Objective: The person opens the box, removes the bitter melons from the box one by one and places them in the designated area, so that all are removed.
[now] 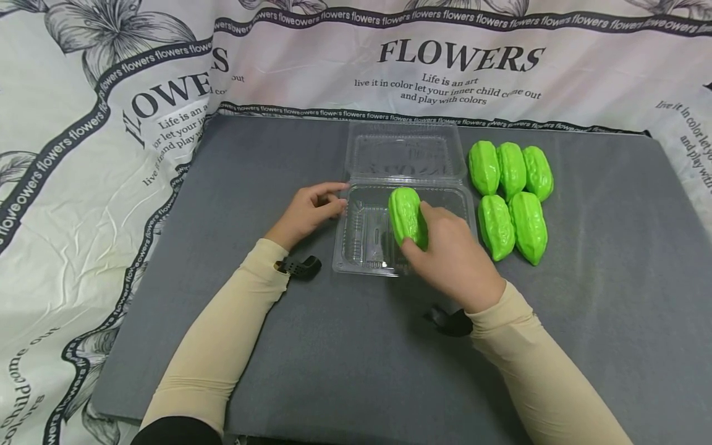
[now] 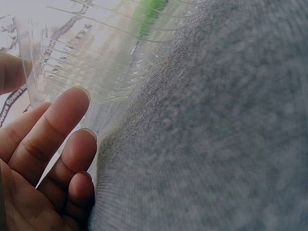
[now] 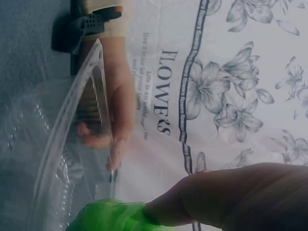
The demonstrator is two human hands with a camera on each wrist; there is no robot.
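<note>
In the head view my right hand (image 1: 453, 259) grips a bright green, ridged starfruit (image 1: 405, 213), thumb on its near end. It is over the base of a clear plastic clamshell box (image 1: 361, 267), whose hinged lid (image 1: 406, 148) lies back, away from me. My left hand (image 1: 306, 213) rests at the box's left edge, with loosely bent fingers right at the rim. The left wrist view shows these fingers (image 2: 53, 122) beside the clear wall. In the right wrist view the held starfruit (image 3: 113, 216) appears at the bottom, under my right hand (image 3: 216, 197).
Several more green starfruits (image 1: 512, 167) lie in two rows to the right of the box. Everything stands on a grey table (image 1: 334, 358). White cloth (image 1: 311, 74) printed with flowers and lettering hangs behind it and at the left. Each wrist wears a black strap (image 1: 300, 267).
</note>
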